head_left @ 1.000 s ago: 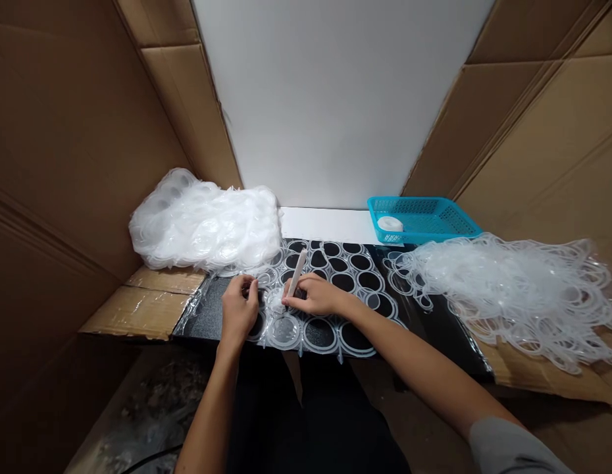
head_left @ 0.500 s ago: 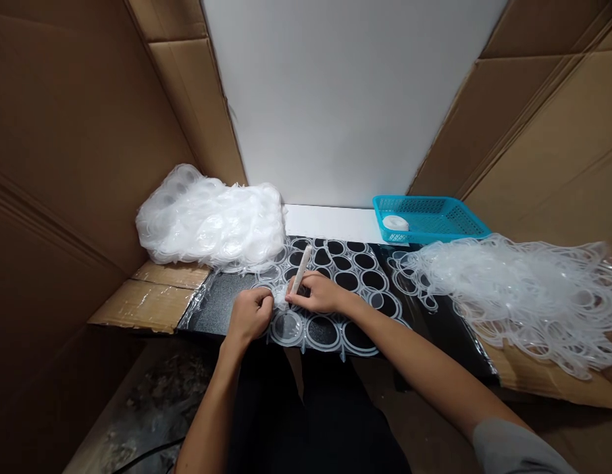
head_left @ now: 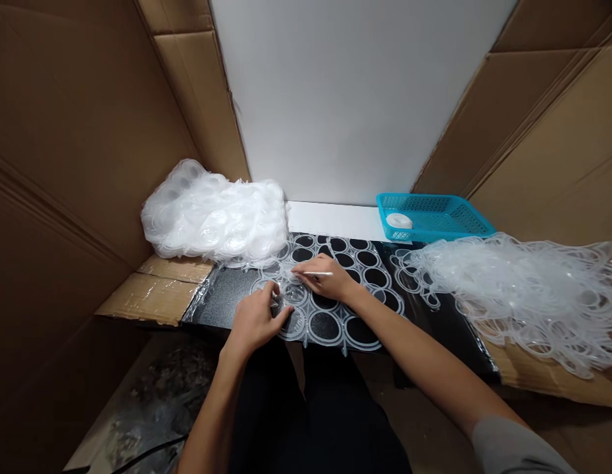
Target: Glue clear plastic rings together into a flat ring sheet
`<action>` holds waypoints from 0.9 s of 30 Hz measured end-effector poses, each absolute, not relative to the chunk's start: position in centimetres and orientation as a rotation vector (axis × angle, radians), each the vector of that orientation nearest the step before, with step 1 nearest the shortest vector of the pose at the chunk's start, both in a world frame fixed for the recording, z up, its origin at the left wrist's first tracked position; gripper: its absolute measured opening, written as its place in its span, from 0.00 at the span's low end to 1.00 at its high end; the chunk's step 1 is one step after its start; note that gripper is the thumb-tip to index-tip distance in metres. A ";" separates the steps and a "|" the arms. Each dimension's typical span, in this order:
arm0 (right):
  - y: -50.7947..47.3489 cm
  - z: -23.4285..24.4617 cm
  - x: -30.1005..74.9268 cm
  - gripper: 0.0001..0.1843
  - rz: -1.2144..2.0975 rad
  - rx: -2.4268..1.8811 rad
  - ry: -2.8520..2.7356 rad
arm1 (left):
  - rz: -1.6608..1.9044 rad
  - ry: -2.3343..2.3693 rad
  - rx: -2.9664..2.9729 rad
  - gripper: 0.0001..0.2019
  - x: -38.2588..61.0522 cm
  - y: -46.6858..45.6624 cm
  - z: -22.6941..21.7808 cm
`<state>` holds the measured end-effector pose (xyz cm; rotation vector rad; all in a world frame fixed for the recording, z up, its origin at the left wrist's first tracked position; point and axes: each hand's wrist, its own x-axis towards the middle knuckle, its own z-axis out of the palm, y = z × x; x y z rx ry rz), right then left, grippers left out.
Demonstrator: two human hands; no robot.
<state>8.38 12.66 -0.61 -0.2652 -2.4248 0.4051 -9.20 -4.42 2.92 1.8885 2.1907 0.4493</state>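
Note:
A clear plastic sheet of joined rings (head_left: 341, 289) lies flat on a black mat (head_left: 222, 297). My left hand (head_left: 259, 319) rests on its near left corner, fingers curled and pinching at a clear disc there. My right hand (head_left: 330, 278) is just beyond it, closed around a thin white stick tool (head_left: 313, 273) that lies almost level, tip pointing left over the sheet.
A heap of clear plastic discs (head_left: 214, 220) sits at the back left. A tangle of emptied ring sheets (head_left: 523, 289) covers the right side. A blue basket (head_left: 432, 217) holding a white tape roll (head_left: 399, 221) stands at the back. Cardboard walls close in both sides.
The stick tool has tipped from upright to nearly level. My left hand has slid nearer and to the right on the sheet's near corner. The camera has shifted a little.

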 end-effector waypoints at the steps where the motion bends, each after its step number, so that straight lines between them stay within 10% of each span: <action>1: 12.9 -0.7 8.4 0.11 0.432 -0.288 -2.409 | 0.461 2.193 1.887 0.16 -9.2 -4.4 2.9; 16: 14.1 -1.1 7.8 0.14 1.154 -0.653 -2.004 | 0.439 2.115 2.090 0.18 -10.3 -1.3 1.8; 27: 23.3 -1.5 9.7 0.26 1.061 -0.801 -1.935 | 0.319 2.145 2.234 0.22 -9.0 5.2 1.3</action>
